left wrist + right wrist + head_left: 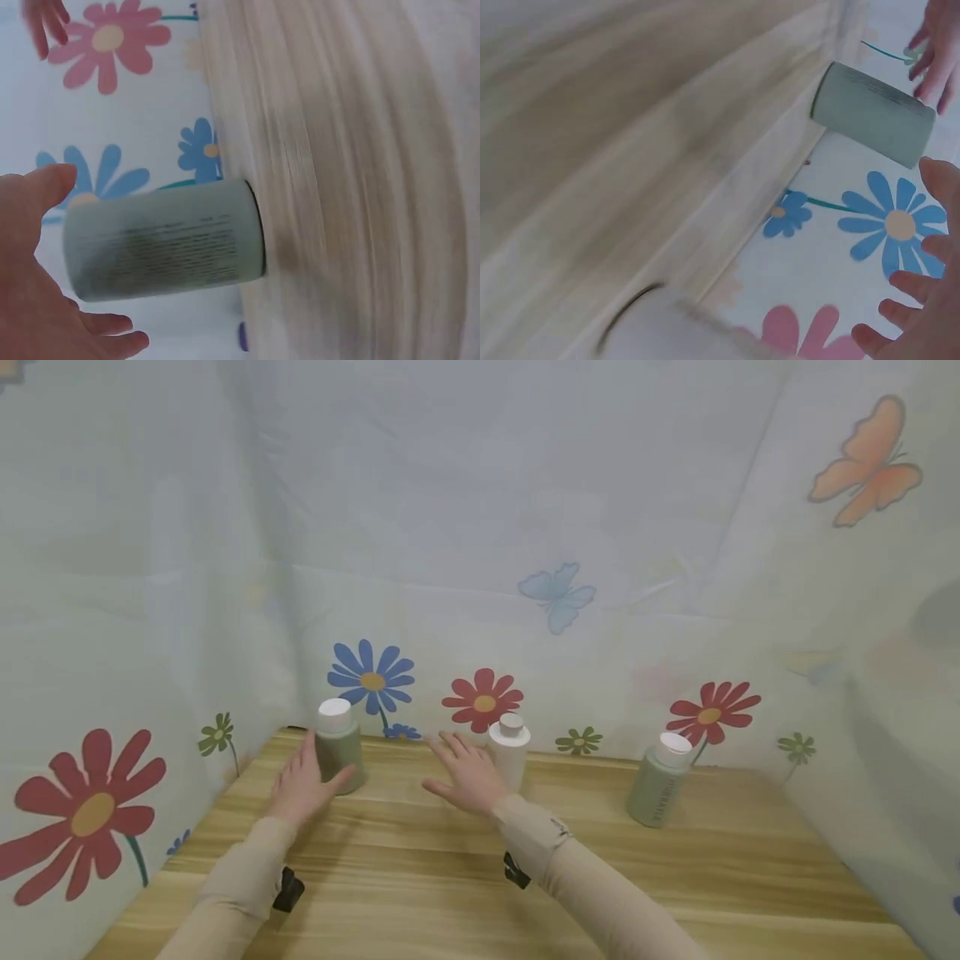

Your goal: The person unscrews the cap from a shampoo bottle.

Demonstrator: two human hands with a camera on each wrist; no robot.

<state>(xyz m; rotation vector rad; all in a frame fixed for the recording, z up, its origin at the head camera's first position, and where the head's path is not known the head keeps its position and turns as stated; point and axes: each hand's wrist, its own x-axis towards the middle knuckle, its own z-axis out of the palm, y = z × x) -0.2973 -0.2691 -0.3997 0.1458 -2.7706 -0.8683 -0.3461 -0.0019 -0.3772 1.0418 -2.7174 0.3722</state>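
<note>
Your left hand [302, 783] has thumb and fingers spread around the left green bottle [341, 750]; I cannot tell whether they touch it. Your right hand [471, 774], with fingers stretched apart, is just beside the white bottle [512, 753]. Both bottles stand upright on the wooden table [405, 885], and the right green bottle [654, 787] stands well apart.

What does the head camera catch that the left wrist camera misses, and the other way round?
Only the head view: the white bottle, the far-right green bottle and the orange butterfly.
Only the left wrist view: lines of small print on the leftmost green bottle.
Both: that bottle, the left hand, the right hand (just fingers in the wrist view) and the wooden tabletop.
</note>
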